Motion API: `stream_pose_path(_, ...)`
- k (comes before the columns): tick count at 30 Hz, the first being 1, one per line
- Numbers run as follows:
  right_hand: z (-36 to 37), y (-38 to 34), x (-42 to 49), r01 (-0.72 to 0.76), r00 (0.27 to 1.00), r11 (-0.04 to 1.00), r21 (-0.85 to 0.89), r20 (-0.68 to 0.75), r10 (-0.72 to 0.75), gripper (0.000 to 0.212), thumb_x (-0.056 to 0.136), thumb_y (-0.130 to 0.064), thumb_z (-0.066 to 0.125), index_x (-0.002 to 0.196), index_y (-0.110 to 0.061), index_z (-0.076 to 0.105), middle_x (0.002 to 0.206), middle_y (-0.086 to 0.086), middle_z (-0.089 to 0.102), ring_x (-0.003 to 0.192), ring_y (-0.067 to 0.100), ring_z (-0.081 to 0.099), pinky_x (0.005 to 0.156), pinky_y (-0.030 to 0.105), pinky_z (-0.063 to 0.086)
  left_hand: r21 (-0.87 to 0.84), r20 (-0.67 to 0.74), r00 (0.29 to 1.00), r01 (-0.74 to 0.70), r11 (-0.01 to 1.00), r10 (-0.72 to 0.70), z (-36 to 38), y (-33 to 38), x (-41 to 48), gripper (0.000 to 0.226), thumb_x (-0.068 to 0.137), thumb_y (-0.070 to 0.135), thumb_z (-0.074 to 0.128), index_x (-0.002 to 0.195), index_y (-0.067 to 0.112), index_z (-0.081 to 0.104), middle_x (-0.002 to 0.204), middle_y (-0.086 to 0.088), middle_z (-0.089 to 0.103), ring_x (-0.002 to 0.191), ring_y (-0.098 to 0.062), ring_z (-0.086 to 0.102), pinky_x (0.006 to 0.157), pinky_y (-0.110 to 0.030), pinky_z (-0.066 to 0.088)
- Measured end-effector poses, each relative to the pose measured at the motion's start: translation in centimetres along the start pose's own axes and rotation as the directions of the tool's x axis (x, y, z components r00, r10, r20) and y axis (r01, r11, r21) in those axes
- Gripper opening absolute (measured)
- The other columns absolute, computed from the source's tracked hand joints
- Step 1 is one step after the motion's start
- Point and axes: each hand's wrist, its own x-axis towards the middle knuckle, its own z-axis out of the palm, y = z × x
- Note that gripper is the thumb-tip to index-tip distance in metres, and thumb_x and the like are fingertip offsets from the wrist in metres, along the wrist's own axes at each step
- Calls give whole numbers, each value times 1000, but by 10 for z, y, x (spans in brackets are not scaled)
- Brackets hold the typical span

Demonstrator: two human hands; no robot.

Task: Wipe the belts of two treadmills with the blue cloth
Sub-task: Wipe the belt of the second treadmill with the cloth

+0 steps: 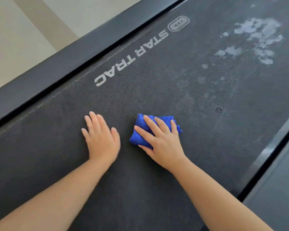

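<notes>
Surroundings: pale floor point(23, 30) at upper left, beyond the black side rail point(73, 52) of a treadmill.
Work surface: dark treadmill belt point(140, 97) fills the view; its long axis runs from lower left to upper right, parallel to the rail. The STAR TRAC logo point(132, 55) is printed along the far edge.
Cloth position: the blue cloth point(137, 135) lies bunched on the belt near mid-width, under the right hand point(160, 139).
Cloth axis: the wad appears longer left to right in view, oblique to the belt's run; much of it is covered, and no end reads as a front.
Right grip: fingers spread and fairly straight, pressing the cloth flat to the belt.
Left grip: the left hand point(101, 135) lies flat on the bare belt just beside the cloth, fingers apart, holding nothing.
Progress: judged early. The belt around the hands looks evenly dark, while whitish residue point(257, 37) and fainter smears remain further up the belt.
Remaining: that residue, the rest of this belt, then the second treadmill, which cannot be identified from this view.
</notes>
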Motion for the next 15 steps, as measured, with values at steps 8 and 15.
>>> stream_pose_path(8, -5, 118, 59, -461, 887, 887, 4, -36, 461, 51, 81, -46, 48, 127, -26, 58, 143, 9, 44, 122, 38, 45, 94, 64, 29, 55, -15, 998, -53, 997, 53, 10, 15, -14, 72, 86, 38, 16, 140, -9, 27, 149, -26, 22, 139, -39, 19, 104, -59, 25)
stream_pose_path(15, 1, 3, -18, -190, 978, 982, 10, -89, 191, 45, 82, -47, 48, 122, -31, 61, 137, 5, 52, 118, 31, 49, 95, 62, 33, 40, -31, 997, -65, 997, 66, 13, 16, -14, 69, 86, 35, 22, 136, -11, 34, 146, -28, 29, 135, -42, 27, 100, -61, 30)
